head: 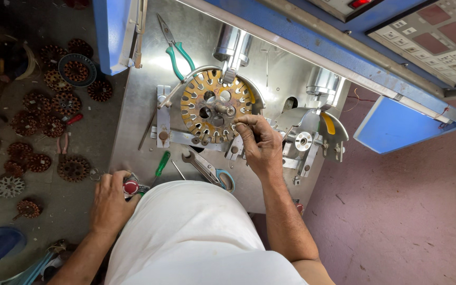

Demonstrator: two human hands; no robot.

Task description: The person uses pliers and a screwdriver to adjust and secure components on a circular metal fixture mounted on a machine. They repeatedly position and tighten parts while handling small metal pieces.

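Left hand (pixel 111 199): grip clenched on a red knob (pixel 131 186) at the tabletop (pixel 133 142) edge.
Right hand (pixel 259 143): fingertips pinched at the rim of the stator disc (pixel 215 105); what they pinch is hidden.
Pliers (pixel 177 50): green-handled, beyond the disc.
Panel (pixel 439 34): grey with red squares, top right, cut off.

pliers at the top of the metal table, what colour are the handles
Green handles on the pliers, seen clearly in the head view, lying above the slotted disc.
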